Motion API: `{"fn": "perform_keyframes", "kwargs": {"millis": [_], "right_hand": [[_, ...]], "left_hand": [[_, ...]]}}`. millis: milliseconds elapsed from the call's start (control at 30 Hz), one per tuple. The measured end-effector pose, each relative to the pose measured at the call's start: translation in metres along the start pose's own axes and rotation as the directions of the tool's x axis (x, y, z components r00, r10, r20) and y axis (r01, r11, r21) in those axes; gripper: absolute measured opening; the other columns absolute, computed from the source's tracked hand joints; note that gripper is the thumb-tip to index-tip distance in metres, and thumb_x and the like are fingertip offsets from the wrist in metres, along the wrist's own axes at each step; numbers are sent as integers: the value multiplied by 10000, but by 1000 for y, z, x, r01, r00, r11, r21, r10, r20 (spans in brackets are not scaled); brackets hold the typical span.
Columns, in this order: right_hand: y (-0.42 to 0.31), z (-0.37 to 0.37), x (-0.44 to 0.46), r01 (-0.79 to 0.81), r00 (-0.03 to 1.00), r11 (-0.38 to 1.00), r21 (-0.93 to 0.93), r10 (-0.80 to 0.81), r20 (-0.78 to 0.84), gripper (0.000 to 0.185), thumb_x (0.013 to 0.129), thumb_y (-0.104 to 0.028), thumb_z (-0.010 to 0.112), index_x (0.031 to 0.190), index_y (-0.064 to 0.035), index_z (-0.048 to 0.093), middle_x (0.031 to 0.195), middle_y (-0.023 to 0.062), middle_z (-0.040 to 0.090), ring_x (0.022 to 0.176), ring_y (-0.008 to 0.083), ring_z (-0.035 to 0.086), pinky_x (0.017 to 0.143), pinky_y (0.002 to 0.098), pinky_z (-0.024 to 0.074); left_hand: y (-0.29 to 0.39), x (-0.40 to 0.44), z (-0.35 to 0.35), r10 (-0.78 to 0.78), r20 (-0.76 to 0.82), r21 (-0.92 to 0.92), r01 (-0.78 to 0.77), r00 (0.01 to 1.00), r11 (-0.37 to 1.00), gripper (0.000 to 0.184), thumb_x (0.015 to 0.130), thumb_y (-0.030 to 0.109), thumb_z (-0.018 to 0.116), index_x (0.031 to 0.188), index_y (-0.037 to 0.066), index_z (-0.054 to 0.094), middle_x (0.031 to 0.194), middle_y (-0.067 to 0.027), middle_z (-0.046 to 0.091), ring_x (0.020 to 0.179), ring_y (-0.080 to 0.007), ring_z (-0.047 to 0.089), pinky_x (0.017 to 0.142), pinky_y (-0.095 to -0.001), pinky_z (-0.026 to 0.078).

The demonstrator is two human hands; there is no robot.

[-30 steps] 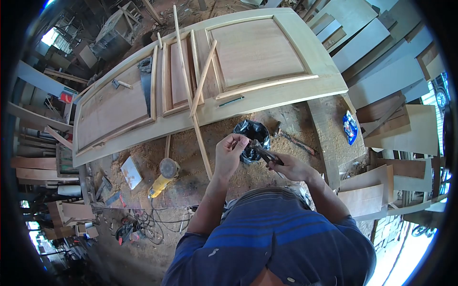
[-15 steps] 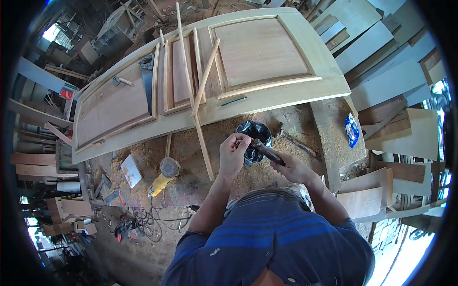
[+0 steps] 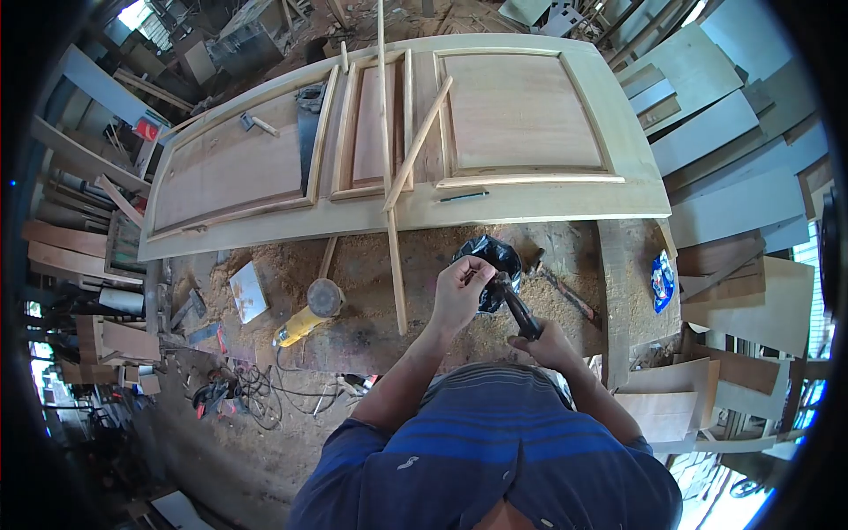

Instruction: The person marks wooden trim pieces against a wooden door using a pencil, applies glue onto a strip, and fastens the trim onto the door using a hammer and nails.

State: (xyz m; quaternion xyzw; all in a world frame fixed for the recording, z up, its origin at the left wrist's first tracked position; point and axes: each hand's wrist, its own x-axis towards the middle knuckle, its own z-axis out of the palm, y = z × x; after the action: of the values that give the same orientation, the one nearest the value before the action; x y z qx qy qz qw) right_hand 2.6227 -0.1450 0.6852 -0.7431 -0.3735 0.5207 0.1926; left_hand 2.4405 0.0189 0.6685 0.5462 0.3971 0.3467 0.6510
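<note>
My right hand (image 3: 549,345) is closed on the dark handle of pincers (image 3: 521,314), whose head points up and left toward my left hand. My left hand (image 3: 464,287) is closed in a pinch beside that head; what its fingers hold is too small to make out. Just beyond both hands stands a container lined with a black plastic bag (image 3: 496,254). A hammer (image 3: 565,290) lies on the sawdust-covered bench to the right of the bag. Past the bag, a pale wooden panelled door (image 3: 548,199) rests on the bench.
Loose wooden strips (image 3: 395,265) cross the door and overhang its near edge. A yellow power tool (image 3: 305,322) and a white board (image 3: 248,292) lie on the bench at left. A blue packet (image 3: 662,281) lies at right. Another hammer (image 3: 262,125) rests on the door, near a pencil (image 3: 464,196).
The view has turned, so the scene sits further right and lower. The pincers have swung to a steeper angle, with my right hand lower on the handle. My left hand stays pinched.
</note>
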Motion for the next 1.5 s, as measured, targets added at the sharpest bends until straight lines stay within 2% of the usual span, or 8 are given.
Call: {"fn": "perform_keyframes", "kwargs": {"millis": [367,800,1067,1133,1233,1300,1367,1500], "right_hand": [[19,31,39,-42,997,999,32,43,-59,511,935,-461,820,781,3,671,683,106,620,651,211,622,694,460,516],[43,39,44,-108,984,987,-117,90,-153,370,933,-372,748,1141,-66,729,874,249,756,887,401,778,833,552,591],[117,17,62,257,751,817,-516,-505,-425,642,881,-477,851,1362,-102,650,1247,193,702,1235,412,640,1053,501,507],[99,-30,43,262,682,892,-368,-442,-583,507,868,-278,844,1305,-87,674,1210,163,691,1240,390,626,1032,517,505],[119,-105,61,104,425,992,69,18,-905,320,903,-140,813,1194,-50,714,1179,215,718,1157,435,654,1008,513,507],[178,-166,78,-127,227,961,-246,-213,-950,490,893,-219,843,1326,-54,684,1268,209,707,1234,436,633,1072,515,486],[246,-201,109,-609,205,751,-256,-163,-965,781,929,-437,773,1594,-130,499,1537,180,555,1451,436,468,1189,625,367],[268,-228,118,-610,235,776,-160,-16,-972,843,877,-419,780,1617,-148,478,1556,199,544,1457,448,463,1188,655,352]], "left_hand": [[-17,19,-12,-71,-4,-104,70,997,992,85,1056,87,722,1017,14,740,906,34,712,830,-36,614,776,-211,488],[-46,42,-28,-260,24,-521,234,965,821,133,1102,166,651,1121,50,713,983,-64,740,732,-102,595,669,-284,505],[-43,71,-56,-391,22,-671,304,920,676,186,1052,231,639,1076,51,680,935,-55,690,746,-155,601,690,-330,505],[-50,81,-72,-351,99,-690,318,931,651,186,1036,237,644,1054,53,670,859,-33,645,719,-154,572,656,-322,475],[-44,96,-84,-354,-54,-523,275,934,806,113,1006,156,695,1070,65,678,707,38,538,553,-118,443,518,-262,342],[-38,122,-92,-155,-335,80,192,929,978,238,966,179,743,1145,26,714,785,-39,679,618,-200,621,580,-331,483],[-35,155,-106,251,-367,564,0,896,826,272,965,244,761,1124,28,717,861,-109,738,734,-250,716,682,-383,563],[-21,203,-124,489,-233,955,103,840,277,369,915,321,810,1130,25,761,1054,-248,796,991,-404,789,889,-483,626]]}}
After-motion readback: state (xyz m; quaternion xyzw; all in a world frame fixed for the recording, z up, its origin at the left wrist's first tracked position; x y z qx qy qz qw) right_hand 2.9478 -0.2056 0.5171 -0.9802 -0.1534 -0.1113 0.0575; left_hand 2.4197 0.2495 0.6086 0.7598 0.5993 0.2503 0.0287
